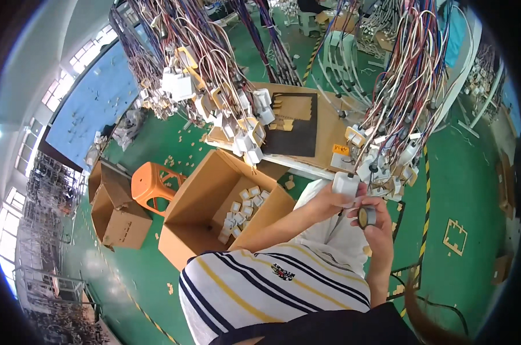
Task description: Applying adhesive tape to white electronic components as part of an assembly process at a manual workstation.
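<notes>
My left hand [327, 204] is closed on a white plastic connector housing [345, 184], which sits at the lower end of a hanging bundle of wires [413, 75]. Close beside it, my right hand [380, 223] grips a small roll of tape [366, 217] with a greyish side and a tan core. The fingertips of both hands nearly meet between the housing and the roll. Other white connectors [378, 167] with yellowish tabs dangle just beyond my hands. Whether a strip of tape runs to the housing is too small to tell.
An open cardboard box [197, 215] holding several white housings [237, 215] stands left of my lap. Ahead, a second wire bundle [197, 52] hangs over a cardboard-covered table [326, 123]. An orange stool [151, 184] and another carton [122, 221] are farther left. Scraps litter the green floor [444, 195].
</notes>
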`<state>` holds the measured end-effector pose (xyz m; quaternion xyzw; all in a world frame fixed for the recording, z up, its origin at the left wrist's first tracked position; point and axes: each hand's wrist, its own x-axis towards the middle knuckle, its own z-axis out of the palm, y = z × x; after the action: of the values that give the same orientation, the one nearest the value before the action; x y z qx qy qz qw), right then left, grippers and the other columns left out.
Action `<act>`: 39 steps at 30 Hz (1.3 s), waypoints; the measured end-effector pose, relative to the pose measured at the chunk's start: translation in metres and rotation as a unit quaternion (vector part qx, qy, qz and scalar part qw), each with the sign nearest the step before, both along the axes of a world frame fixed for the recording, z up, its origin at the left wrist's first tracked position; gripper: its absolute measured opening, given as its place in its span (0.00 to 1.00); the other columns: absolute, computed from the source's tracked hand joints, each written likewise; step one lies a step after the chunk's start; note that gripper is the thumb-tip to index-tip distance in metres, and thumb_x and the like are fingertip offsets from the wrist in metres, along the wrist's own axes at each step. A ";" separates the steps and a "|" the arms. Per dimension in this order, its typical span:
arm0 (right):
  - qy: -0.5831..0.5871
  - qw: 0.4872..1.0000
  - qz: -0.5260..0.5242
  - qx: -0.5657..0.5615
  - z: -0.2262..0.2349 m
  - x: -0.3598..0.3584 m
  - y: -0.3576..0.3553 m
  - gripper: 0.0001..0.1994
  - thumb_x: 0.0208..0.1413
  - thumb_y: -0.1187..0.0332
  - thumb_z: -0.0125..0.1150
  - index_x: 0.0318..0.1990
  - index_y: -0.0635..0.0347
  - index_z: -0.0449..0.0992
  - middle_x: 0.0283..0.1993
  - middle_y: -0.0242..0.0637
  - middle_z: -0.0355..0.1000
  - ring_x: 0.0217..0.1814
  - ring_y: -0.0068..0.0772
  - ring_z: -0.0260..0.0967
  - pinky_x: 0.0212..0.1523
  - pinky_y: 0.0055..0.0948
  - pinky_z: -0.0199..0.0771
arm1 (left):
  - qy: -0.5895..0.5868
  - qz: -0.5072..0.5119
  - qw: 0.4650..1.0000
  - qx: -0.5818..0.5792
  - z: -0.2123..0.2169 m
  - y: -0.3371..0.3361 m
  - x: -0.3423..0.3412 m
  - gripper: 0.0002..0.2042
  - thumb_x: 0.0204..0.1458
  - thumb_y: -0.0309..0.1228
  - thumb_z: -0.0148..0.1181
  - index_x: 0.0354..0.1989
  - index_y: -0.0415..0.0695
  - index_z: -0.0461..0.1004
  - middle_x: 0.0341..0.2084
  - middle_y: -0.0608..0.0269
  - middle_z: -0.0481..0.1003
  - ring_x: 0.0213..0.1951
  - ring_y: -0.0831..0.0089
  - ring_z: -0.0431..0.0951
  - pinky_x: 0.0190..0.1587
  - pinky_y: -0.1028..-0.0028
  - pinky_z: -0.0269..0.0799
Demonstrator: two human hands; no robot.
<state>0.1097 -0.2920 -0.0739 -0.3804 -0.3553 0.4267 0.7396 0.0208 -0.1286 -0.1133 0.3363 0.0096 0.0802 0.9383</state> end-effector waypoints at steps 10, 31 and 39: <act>-0.115 0.986 -0.117 0.001 0.019 -0.001 0.014 0.28 0.39 0.74 0.66 0.51 0.64 0.64 0.48 0.35 0.66 0.45 0.29 0.70 0.45 0.26 0.71 | -0.057 -0.010 0.986 0.159 0.078 0.002 -0.051 0.35 0.34 0.33 0.64 0.57 0.37 0.64 0.58 0.54 0.63 0.46 0.69 0.72 0.52 0.69 0.65; -0.189 0.981 -0.029 0.031 0.004 0.017 -0.011 0.28 0.37 0.68 0.71 0.47 0.67 0.67 0.49 0.38 0.62 0.55 0.33 0.60 0.59 0.32 0.56 | 0.052 -0.059 0.997 0.022 0.066 0.002 -0.051 0.37 0.34 0.26 0.61 0.59 0.36 0.59 0.58 0.49 0.63 0.53 0.58 0.70 0.52 0.62 0.68; -0.239 0.956 -0.167 -0.018 0.026 0.032 -0.008 0.26 0.41 0.67 0.69 0.50 0.63 0.69 0.49 0.33 0.67 0.51 0.26 0.64 0.57 0.25 0.60 | 0.028 0.039 0.967 0.249 0.058 0.001 -0.034 0.33 0.42 0.17 0.58 0.60 0.45 0.57 0.42 0.56 0.72 0.46 0.68 0.73 0.50 0.69 0.70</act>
<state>0.1419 -0.3005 -0.0478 -0.5386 -0.4456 0.1998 0.6866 -0.0132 -0.1276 -0.0555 0.5604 0.0287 0.1077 0.8207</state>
